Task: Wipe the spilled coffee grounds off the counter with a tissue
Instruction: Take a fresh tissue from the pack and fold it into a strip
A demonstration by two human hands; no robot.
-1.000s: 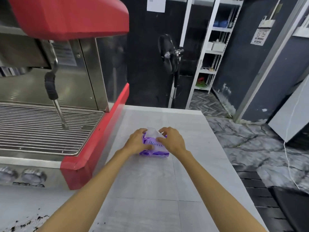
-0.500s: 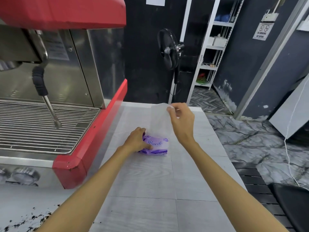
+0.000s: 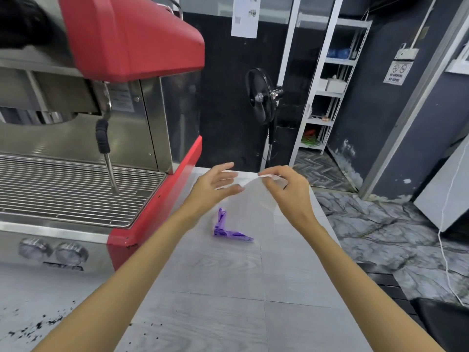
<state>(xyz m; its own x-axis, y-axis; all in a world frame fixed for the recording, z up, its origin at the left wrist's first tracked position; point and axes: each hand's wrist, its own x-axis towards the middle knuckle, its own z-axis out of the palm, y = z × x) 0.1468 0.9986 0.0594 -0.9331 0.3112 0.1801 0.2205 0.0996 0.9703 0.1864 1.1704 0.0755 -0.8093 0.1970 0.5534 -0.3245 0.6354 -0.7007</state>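
A thin white tissue [image 3: 250,196] hangs above the grey counter [image 3: 213,270], stretched between both hands. My right hand [image 3: 284,189] pinches its upper right edge. My left hand [image 3: 215,185] is at its upper left edge with fingers spread; whether it grips the tissue is unclear. Below them the purple tissue pack [image 3: 229,228] lies flattened on the counter, touched by neither hand. Dark coffee grounds [image 3: 35,326] are scattered over the counter's near left corner, in front of the espresso machine.
A red and steel espresso machine [image 3: 101,118] fills the left, with its steam wand [image 3: 107,158] hanging over the drip grate. The counter's right edge drops to a marbled floor. Behind the counter stand a black fan [image 3: 262,97] and a white shelf unit [image 3: 327,92].
My right hand pulled a tissue up out of the pack. My left hand let go of the pack and rose to the tissue's left edge. The pack now lies collapsed.
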